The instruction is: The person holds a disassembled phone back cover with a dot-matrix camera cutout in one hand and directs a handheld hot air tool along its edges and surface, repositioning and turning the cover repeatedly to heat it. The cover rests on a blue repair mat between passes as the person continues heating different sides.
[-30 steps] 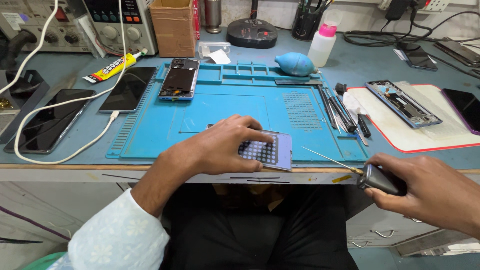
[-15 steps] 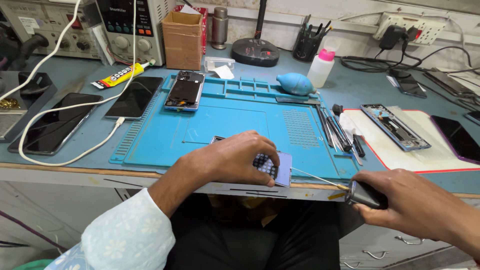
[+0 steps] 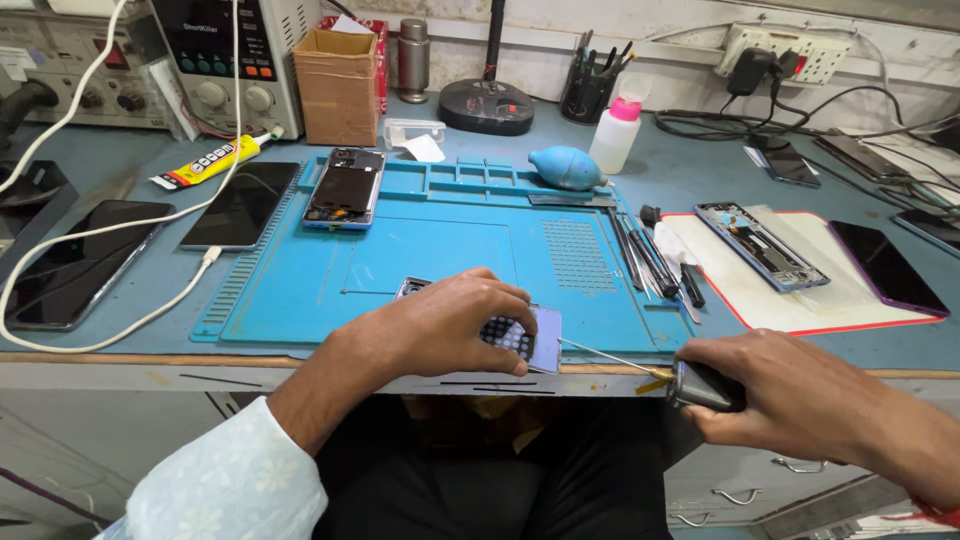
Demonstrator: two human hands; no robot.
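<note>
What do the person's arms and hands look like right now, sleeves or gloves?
Both hands are bare, no gloves. The left hand comes from a pale blue sleeve with small white flower prints, ending mid-forearm. The right hand shows no sleeve in view. No rings or watch show.
</note>
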